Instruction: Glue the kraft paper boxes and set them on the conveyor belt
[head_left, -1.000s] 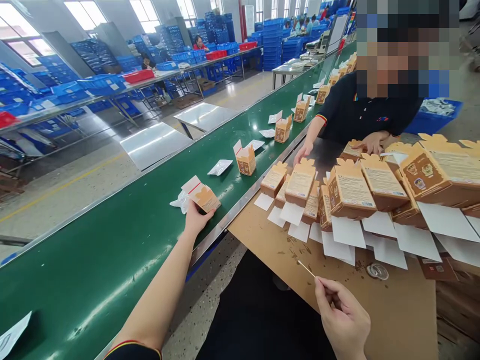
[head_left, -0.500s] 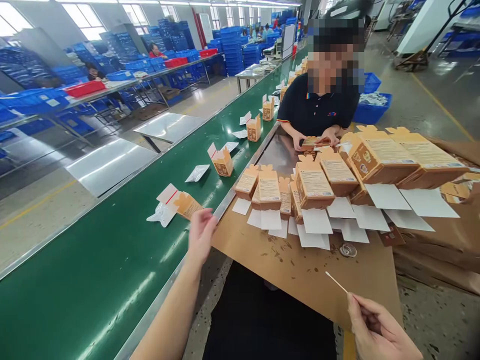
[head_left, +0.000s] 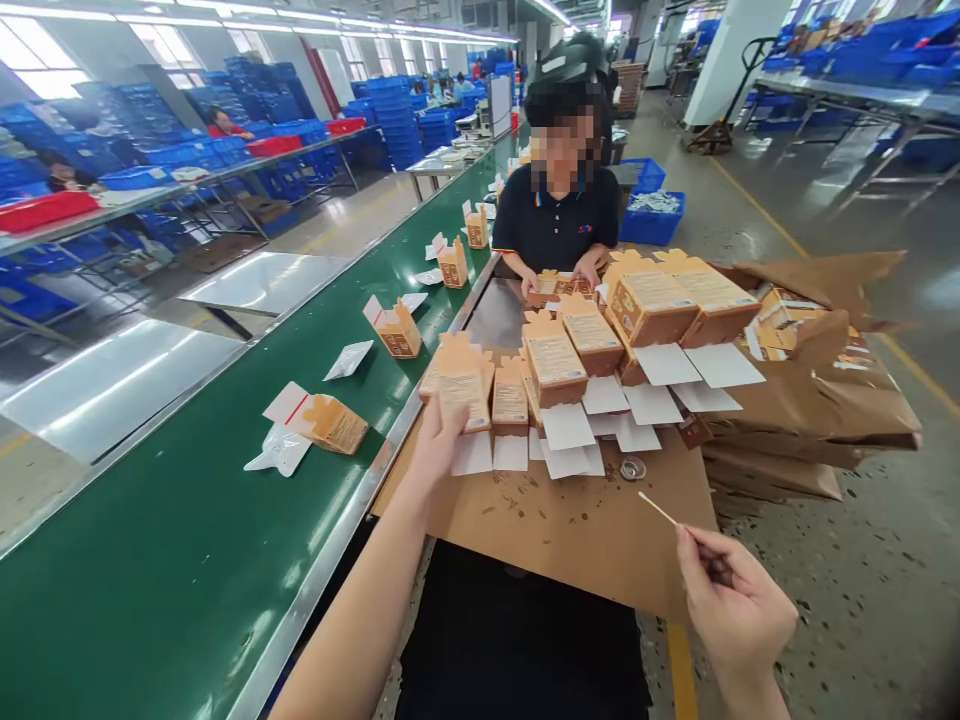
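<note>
The left hand (head_left: 439,440) reaches over the near-left edge of the brown cardboard sheet (head_left: 555,530) that covers the counter. Its grip is closed on the nearest orange carton (head_left: 459,385), thumb on the printed front face, the carton upright at the left end of the row. Just right of it stand more orange cartons (head_left: 555,365) in a packed cluster, their white flaps (head_left: 568,428) hanging open toward the near edge. A small clear tape ring (head_left: 633,467) lies on the sheet just beyond the flaps.

The right hand (head_left: 731,610) hangs past the near-right corner of the sheet, over the floor, its grip pinching a thin cotton swab (head_left: 658,509) whose tip points up and left over the sheet. Between the flaps and the near edge the cardboard lies bare.

Left of the sheet, past a metal rail, runs the green conveyor belt (head_left: 150,590). On it, near the rail, a flat carton (head_left: 330,422) lies beside a clear packet (head_left: 279,450); further cartons stand spaced well apart up the belt. At the far end of the counter a person in a dark shirt (head_left: 559,225) handles a carton with both hands.
</note>
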